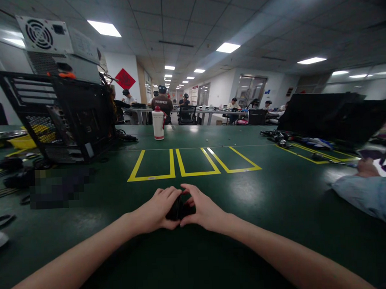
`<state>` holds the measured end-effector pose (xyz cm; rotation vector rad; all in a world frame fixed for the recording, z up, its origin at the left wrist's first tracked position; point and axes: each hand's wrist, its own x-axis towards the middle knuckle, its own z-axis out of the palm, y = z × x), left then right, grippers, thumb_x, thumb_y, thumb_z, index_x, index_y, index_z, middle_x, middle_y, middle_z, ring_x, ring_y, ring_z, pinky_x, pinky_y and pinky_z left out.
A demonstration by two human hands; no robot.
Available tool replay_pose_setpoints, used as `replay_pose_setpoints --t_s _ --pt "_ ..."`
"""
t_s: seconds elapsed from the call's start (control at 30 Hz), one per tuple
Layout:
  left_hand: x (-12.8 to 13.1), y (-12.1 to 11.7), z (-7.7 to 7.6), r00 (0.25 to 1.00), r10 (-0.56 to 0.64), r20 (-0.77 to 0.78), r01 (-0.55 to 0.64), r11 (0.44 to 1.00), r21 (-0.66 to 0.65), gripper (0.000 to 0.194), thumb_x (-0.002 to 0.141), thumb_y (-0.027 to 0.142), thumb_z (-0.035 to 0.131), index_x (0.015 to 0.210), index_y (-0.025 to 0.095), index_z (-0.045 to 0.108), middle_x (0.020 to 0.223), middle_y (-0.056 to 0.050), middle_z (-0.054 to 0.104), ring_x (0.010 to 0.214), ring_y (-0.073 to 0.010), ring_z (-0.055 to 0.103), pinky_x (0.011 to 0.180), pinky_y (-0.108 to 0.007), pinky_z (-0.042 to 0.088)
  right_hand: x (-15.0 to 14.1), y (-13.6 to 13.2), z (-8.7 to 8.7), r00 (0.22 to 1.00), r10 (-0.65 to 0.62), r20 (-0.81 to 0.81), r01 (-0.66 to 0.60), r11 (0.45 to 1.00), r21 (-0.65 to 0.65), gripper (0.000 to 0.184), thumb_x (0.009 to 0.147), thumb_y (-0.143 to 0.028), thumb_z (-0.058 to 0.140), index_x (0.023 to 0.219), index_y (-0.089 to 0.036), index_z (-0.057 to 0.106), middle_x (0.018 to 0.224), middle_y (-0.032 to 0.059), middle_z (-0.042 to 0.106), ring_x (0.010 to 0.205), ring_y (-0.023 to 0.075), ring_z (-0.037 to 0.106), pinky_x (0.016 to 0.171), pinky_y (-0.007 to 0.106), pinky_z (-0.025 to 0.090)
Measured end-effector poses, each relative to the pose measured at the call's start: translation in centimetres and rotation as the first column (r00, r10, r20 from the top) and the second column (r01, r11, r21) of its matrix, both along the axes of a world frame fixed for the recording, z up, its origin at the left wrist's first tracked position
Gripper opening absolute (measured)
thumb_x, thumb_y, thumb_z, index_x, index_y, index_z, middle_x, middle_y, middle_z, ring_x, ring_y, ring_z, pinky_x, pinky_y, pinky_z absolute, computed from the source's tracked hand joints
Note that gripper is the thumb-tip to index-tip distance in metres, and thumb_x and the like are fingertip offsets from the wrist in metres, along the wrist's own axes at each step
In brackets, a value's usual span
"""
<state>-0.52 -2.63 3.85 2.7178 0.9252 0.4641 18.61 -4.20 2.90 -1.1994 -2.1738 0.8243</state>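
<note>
Just in front of me, low over the green table, my left hand (pixel 159 209) is closed on a small black object (pixel 174 211). Fingers and thumb wrap its left side and cover much of it. From the other side my right hand (pixel 204 207) curls round the same object, thumb and index finger at its near and far edges. A dark gap shows inside the right hand's curve. What kind of object it is I cannot make out; it is dark, blocky and partly hidden.
Yellow tape frames (pixel 200 174) mark the green table (pixel 120 233). A white bottle (pixel 158 125) with a red lid stands behind them. At left is an open black computer case (pixel 67 120) with power supplies on top; at right, black monitors (pixel 319 115) and another person's sleeve (pixel 368 192).
</note>
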Motion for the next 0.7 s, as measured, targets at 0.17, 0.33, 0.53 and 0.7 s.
replay_pose_setpoints --t_s 0.17,0.33,0.53,0.7 --pt "0.0 -1.7 1.2 0.969 -0.113 -0.222 0.137 0.986 0.097 0.069 0.059 0.029 0.068 0.120 0.029 0.036 0.118 -0.007 0.042 0.100 -0.0276 0.045 0.085 -0.044 0.035 -0.8 -1.4 1.1 0.983 0.164 0.076 -0.169 0.984 0.050 0.092 0.053 -0.036 0.073 0.129 -0.026 0.021 0.123 0.0089 0.038 0.110 0.0262 0.043 0.093 0.044 0.036" --pt "0.0 -2.9 1.9 0.940 -0.200 -0.276 0.225 0.972 0.063 0.048 0.061 0.029 0.068 0.106 0.035 0.051 0.116 -0.003 0.043 0.105 -0.0273 0.043 0.087 -0.043 0.032 -1.0 -2.3 1.2 0.982 0.187 0.022 -0.187 0.982 -0.012 0.091 0.052 -0.037 0.073 0.127 -0.026 0.024 0.123 0.0081 0.037 0.106 0.0255 0.046 0.090 0.043 0.040" --pt "-0.4 -4.2 2.0 0.963 -0.107 -0.248 0.118 0.993 0.029 0.037 0.065 0.030 0.063 0.100 0.032 0.053 0.104 -0.003 0.048 0.095 -0.0245 0.048 0.080 -0.041 0.039 -0.7 -3.0 2.1 0.989 0.142 -0.027 -0.143 0.990 -0.007 0.082 0.054 -0.043 0.070 0.124 -0.026 0.031 0.121 0.0073 0.037 0.099 0.0230 0.051 0.083 0.040 0.045" --pt "-5.6 -7.4 -0.8 0.982 0.157 -0.108 -0.164 0.984 -0.062 0.032 0.073 0.025 0.050 0.105 0.030 0.047 0.110 -0.002 0.047 0.096 -0.0194 0.051 0.083 -0.034 0.043 2.8 -2.7 2.4 0.996 0.023 -0.085 -0.011 0.990 0.138 0.045 0.072 -0.039 0.057 0.114 -0.026 0.045 0.119 0.0050 0.040 0.099 0.0193 0.050 0.084 0.038 0.044"
